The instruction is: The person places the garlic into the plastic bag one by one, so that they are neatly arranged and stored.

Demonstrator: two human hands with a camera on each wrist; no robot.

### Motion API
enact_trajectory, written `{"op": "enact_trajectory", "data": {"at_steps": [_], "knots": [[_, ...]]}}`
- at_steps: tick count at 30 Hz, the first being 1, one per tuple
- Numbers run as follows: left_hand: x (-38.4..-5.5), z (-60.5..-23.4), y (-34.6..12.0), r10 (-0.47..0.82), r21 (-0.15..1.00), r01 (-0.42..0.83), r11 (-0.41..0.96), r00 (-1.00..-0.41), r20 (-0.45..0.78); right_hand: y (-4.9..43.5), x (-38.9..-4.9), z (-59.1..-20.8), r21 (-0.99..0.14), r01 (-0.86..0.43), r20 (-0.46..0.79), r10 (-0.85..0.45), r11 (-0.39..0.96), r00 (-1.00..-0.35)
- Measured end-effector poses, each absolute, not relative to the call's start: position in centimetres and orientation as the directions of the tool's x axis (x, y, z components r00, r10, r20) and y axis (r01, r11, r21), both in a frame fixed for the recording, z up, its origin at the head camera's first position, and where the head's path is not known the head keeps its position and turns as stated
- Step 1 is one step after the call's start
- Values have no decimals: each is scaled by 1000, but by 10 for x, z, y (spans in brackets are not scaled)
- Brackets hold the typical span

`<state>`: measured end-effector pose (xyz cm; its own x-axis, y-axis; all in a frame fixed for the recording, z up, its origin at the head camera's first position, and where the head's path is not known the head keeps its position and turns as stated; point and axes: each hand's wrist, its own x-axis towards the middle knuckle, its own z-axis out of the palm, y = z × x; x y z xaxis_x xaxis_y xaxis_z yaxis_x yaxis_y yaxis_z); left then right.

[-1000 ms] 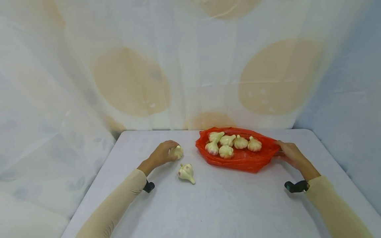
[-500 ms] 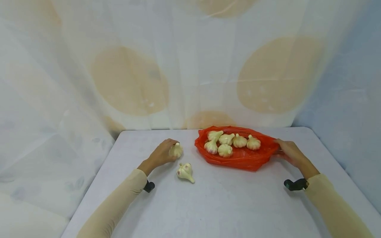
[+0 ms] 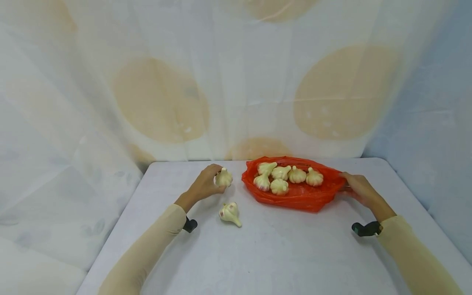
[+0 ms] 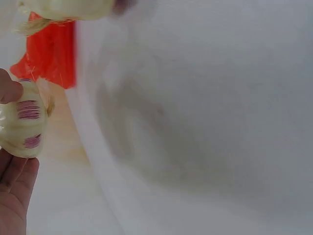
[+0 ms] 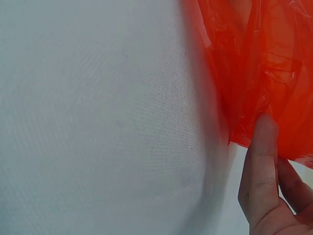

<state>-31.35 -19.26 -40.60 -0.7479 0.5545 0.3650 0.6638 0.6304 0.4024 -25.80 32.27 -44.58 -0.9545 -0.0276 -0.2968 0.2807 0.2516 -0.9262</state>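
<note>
My left hand [image 3: 204,183] pinches a white garlic bulb [image 3: 224,178] between thumb and fingers, held just over the table left of the red bag. Purple streaks mark this bulb's [image 4: 29,120] side in the left wrist view. A second garlic bulb [image 3: 230,213] lies on the table below that hand, its stem pointing toward the front right. At the right end of the red plastic bag [image 3: 291,201], my right hand [image 3: 363,191] grips the edge. The thumb [image 5: 264,147] presses on the plastic in the right wrist view. The bag's mouth gapes upward, with several garlic bulbs [image 3: 279,187] inside.
A white-covered table [image 3: 287,250] extends under everything. Behind it hangs a pale curtain [image 3: 254,90] with tan round patches, and more sheeting closes off both sides. The bag sits near the table's back edge.
My left hand has lifted the garlic bulb and shifted slightly right and upward, toward the bag. The right hand, the bag and the second bulb stay about where they were.
</note>
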Motion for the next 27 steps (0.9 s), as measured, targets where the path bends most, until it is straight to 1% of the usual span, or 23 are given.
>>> {"op": "enact_trajectory", "data": {"at_steps": [2, 6, 12, 17, 20, 27], "knots": [[-315, -403, -187, 553, 398, 688, 607, -725, 410, 323, -258, -445, -927, 279, -295, -28, 249, -955], [-316, -396, -175, 548, 400, 711, 579, -702, 455, 323, -256, -444, -926, 284, -300, -29, 247, -953], [-319, -383, -153, 550, 412, 692, 593, -722, 420, 324, -256, -446, -924, 295, -310, -23, 242, -951], [-321, -371, -134, 563, 412, 701, 582, -713, 417, 322, -259, -446, -921, 304, -316, -11, 243, -949], [-320, -364, -122, 576, 409, 717, 565, -697, 427, 322, -259, -445, -924, 297, -310, -13, 241, -951], [-320, -353, -90, 617, 392, 769, 505, -639, 460, 322, -257, -443, -929, 291, -302, -12, 230, -953]]}}
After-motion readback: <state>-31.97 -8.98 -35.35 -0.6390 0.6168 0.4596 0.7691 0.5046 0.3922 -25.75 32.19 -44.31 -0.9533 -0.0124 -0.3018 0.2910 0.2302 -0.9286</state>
